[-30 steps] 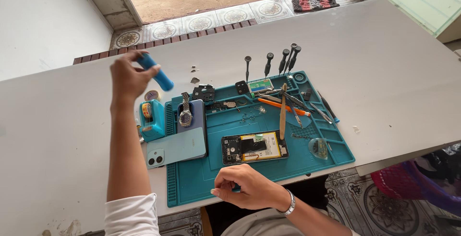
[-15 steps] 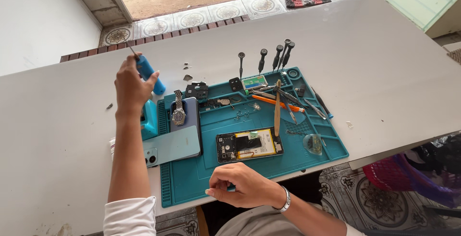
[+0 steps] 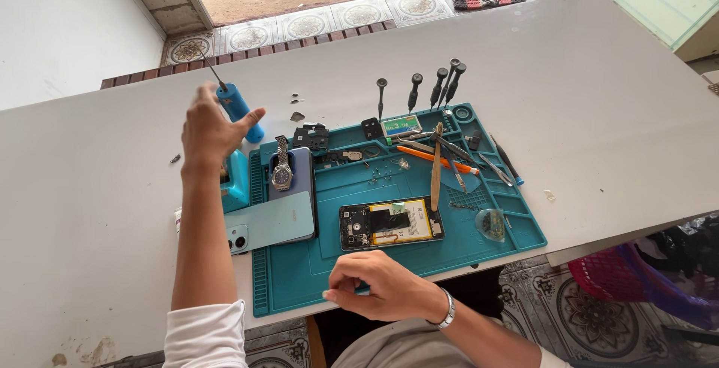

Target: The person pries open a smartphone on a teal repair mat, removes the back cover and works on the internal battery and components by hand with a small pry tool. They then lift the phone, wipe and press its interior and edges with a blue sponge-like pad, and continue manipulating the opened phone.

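The left hand (image 3: 212,127) is raised above the white table (image 3: 614,91), arm outstretched, fingers closed round a blue cylindrical bottle (image 3: 238,110) whose thin needle tip points up and away, clear of the work. The right hand (image 3: 382,287) rests at the near edge of the teal repair mat (image 3: 419,244), fingers curled; whether it pinches anything I cannot tell. The opened phone (image 3: 389,224) lies flat mid-mat, ready to hand

Opened phone (image 3: 389,225) on mat (image 3: 449,241) centre; watch (image 3: 282,169) left; screwdrivers (image 3: 433,89) behind.
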